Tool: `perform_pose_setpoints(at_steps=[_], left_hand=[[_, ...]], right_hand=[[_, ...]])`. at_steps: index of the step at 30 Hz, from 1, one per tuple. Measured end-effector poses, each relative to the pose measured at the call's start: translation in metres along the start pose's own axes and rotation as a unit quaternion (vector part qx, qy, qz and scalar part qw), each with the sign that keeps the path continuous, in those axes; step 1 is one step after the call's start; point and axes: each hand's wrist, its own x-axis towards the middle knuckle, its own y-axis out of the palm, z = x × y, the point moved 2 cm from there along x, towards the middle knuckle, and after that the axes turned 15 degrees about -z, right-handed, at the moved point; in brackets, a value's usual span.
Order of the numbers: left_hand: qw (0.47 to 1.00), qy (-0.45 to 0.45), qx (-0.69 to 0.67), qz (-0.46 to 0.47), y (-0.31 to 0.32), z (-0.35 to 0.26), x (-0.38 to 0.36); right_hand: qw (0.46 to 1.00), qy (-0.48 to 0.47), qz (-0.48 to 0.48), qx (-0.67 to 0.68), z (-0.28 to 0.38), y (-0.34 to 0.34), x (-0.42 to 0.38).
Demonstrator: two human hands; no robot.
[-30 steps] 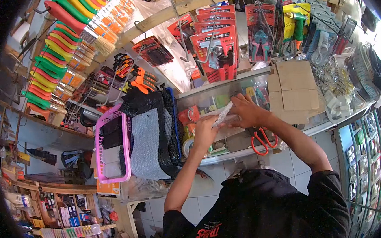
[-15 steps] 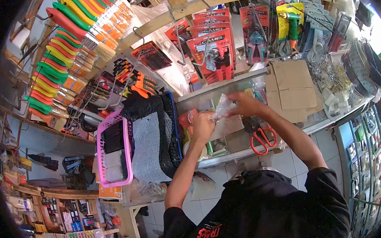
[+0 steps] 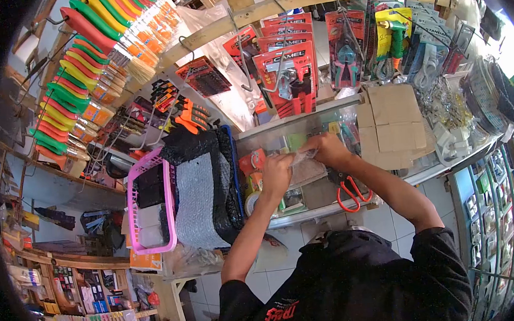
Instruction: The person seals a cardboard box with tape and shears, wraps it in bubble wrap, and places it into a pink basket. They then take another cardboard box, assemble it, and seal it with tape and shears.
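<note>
A small clear plastic bag (image 3: 305,156) is stretched between my two hands above the glass counter. My left hand (image 3: 278,172) is closed on its left end. My right hand (image 3: 328,149) pinches the other end, with fingers curled inward. What the bag contains, if anything, I cannot make out. Just below my right wrist, scissors (image 3: 349,194) with red handles lie at the front of the counter. A roll of tape (image 3: 251,204) is partly visible beside my left forearm.
Left of my arms stand a pink basket (image 3: 132,220) and a stack of bubble wrap (image 3: 198,197). Flattened cardboard (image 3: 392,121) covers the counter's right part. Paintbrushes (image 3: 76,89) and carded pliers (image 3: 290,77) hang from the wooden frame (image 3: 212,26) ahead.
The bag, which stood up as a pointed shape, is now lower and pulled flat between my hands. My right hand has dropped slightly and turned inward.
</note>
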Motion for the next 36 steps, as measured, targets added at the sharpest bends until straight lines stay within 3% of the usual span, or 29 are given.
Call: perform_pose_setpoints(at_steps=[4,8,10,14,16,23,25,31,36], left_hand=[[0.998,-0.042,-0.054,0.014,-0.006,-0.001,-0.006],[0.997,-0.018,-0.029,0.076,-0.015,-0.008,-0.009],[0.997,0.015,-0.022,0.075,-0.011,0.0,-0.017],[0.995,-0.022,-0.036,0.089,-0.006,0.003,-0.027],[0.995,-0.014,-0.017,0.096,-0.004,0.002,-0.028],[0.999,0.03,0.011,0.017,0.005,-0.002,-0.049],[0.998,0.051,0.033,-0.004,0.007,-0.005,-0.055],[0.997,0.007,-0.046,0.059,-0.016,-0.011,-0.038],[0.999,0.026,-0.025,0.011,-0.011,-0.014,-0.049]], right_hand=[[1.0,0.011,0.002,-0.016,-0.001,0.0,0.003],[0.999,0.002,0.014,-0.037,0.003,0.001,0.005],[0.998,-0.009,0.036,-0.057,0.006,-0.002,0.007],[0.982,-0.014,0.136,-0.13,0.025,-0.015,0.017],[0.979,-0.074,0.131,-0.139,0.025,-0.019,0.015],[0.973,-0.165,0.113,-0.117,0.028,-0.03,-0.014],[0.973,-0.151,0.127,-0.121,0.033,-0.033,-0.017],[0.978,-0.123,0.136,-0.096,0.031,-0.039,-0.018],[0.974,-0.157,0.131,-0.094,0.043,-0.041,-0.024]])
